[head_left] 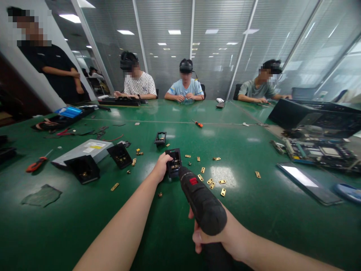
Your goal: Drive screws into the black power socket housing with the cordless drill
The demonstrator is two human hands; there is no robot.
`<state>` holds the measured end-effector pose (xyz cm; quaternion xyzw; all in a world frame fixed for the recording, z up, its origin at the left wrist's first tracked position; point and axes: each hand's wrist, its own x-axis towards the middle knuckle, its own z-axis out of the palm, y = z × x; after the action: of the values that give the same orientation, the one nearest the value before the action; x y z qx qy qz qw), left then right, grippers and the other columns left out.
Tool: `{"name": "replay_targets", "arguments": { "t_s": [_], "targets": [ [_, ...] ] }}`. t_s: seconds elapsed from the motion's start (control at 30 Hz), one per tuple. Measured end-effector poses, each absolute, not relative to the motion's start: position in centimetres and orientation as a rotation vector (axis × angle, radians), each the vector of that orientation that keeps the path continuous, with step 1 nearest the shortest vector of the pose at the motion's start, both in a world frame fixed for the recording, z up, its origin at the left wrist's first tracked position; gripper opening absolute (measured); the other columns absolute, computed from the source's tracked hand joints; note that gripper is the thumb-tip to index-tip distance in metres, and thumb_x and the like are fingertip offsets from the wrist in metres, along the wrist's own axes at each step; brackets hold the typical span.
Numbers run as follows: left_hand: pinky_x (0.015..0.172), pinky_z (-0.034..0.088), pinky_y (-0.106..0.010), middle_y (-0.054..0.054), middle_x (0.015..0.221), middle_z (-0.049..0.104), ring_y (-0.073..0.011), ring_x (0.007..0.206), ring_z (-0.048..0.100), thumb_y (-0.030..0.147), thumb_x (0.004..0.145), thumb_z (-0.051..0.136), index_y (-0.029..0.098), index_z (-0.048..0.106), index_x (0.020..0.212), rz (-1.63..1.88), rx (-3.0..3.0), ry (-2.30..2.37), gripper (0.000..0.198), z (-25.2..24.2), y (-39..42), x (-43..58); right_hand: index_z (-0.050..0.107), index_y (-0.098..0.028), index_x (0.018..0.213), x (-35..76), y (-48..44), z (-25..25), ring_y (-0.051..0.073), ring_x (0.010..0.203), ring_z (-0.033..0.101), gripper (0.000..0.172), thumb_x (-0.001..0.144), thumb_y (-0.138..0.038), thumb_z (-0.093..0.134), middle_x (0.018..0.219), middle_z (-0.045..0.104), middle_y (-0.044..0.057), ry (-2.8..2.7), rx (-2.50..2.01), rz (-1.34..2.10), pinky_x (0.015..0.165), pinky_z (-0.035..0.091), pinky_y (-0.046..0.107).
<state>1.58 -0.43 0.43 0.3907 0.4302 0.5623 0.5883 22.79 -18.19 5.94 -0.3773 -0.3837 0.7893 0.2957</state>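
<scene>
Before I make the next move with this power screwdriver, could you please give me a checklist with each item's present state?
1. Left hand holds the black housing by its left edge: ok.
2. Right hand has a closed grip on the power screwdriver: ok.
3. Bit seated inside the black housing: cannot tell, the tool's body hides the tip.
4. Black housing flat on the green table: cannot tell.
5. Loose brass plates lie apart from the black housing, to its right: ok.
</scene>
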Motion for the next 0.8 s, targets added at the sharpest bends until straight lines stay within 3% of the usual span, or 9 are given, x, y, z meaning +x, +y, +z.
{"name": "replay_targets", "arguments": {
  "t_s": [0.3, 0.47, 0.8],
  "targets": [
    [0.064, 0.054, -0.040, -0.009, 0.077, 0.072, -0.0282, 0.068, 0.069, 0.028, 0.063, 0.059, 0.014, 0.060, 0.097, 1.255, 1.002, 0.960, 0.037, 0.95, -0.46, 1.62, 0.050, -0.016, 0.095, 23.08, -18.09, 5.29, 0.015, 0.050, 0.063, 0.066, 0.047, -0.026, 0.093, 0.061, 0.067, -0.003, -0.955, -0.929, 2.118, 0.054, 0.053, 0.030],
    [0.066, 0.054, -0.041, -0.008, 0.077, 0.072, -0.0287, 0.071, 0.069, 0.027, 0.061, 0.060, 0.014, 0.061, 0.096, 1.254, 1.043, 0.950, 0.037, 0.80, -0.21, 1.57, 0.060, -0.013, 0.087, 23.09, -18.03, 5.51, 0.015, 0.050, 0.062, 0.048, 0.052, -0.022, 0.090, 0.060, 0.065, -0.002, -0.989, -0.884, 2.075, 0.053, 0.051, 0.029],
    [0.068, 0.054, -0.039, -0.004, 0.072, 0.067, -0.0257, 0.071, 0.067, 0.026, 0.058, 0.061, 0.017, 0.061, 0.092, 1.257, 1.029, 1.016, 0.035, 0.41, -0.08, 1.31, 0.058, -0.014, 0.084, 23.11, -18.19, 5.98, 0.015, 0.048, 0.061, 0.040, 0.057, -0.025, 0.086, 0.056, 0.065, 0.000, -1.079, -0.923, 2.057, 0.050, 0.047, 0.026]
  ]
}}
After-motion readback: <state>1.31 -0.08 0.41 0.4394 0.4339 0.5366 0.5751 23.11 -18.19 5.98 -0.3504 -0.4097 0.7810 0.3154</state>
